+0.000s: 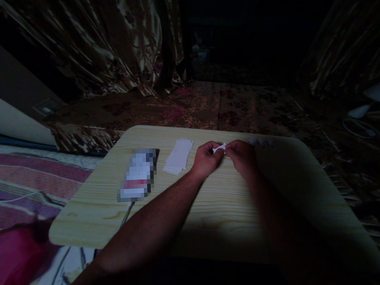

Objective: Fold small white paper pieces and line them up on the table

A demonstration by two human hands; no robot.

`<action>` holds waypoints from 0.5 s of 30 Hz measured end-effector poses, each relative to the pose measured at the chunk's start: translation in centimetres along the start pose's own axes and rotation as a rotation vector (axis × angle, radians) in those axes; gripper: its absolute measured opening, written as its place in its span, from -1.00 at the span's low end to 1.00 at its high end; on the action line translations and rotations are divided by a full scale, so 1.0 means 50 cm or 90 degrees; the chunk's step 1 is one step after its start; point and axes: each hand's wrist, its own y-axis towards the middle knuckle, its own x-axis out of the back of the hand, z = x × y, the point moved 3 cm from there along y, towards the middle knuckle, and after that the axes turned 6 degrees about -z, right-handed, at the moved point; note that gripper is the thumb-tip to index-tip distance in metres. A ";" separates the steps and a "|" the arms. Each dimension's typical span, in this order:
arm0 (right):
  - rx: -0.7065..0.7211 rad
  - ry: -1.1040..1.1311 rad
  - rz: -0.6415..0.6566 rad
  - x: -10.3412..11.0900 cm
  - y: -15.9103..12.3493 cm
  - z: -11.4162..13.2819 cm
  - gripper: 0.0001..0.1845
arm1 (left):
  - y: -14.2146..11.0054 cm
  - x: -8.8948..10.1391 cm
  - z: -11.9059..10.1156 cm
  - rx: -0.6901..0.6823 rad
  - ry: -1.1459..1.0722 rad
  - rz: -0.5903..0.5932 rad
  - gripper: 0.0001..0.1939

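Nearest, two bare forearms reach from the bottom edge across a pale wood-grain table (221,216) in a dim room. Left of them lies a phone-like device (136,174), its screen pixelated, with a cable running toward the near edge. Beyond it, just beside the left hand, a loose, overlapping stack of white paper slips (179,155) lies flat, apparently not yet worked. The left hand (206,159) and right hand (242,155) meet near the table's far side, both pinching one small white piece of paper (220,149), which looks partly folded. Past the right hand sit a few small pale shapes (262,142); in this poor light they may be finished pieces, suggesting work partway along. Farthest, patterned cloth (176,111) and a shiny curtain (144,39) fade into darkness.
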 end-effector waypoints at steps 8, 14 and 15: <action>-0.010 0.051 -0.002 -0.004 0.002 -0.007 -0.77 | 0.002 0.002 0.001 0.000 -0.014 0.005 -0.76; -0.027 0.018 0.024 -0.003 0.002 -0.006 -0.82 | 0.003 0.001 0.002 0.004 -0.014 -0.010 -0.76; -0.018 0.005 0.021 -0.001 0.002 -0.004 -0.83 | 0.003 0.001 0.002 0.006 -0.015 -0.010 -0.76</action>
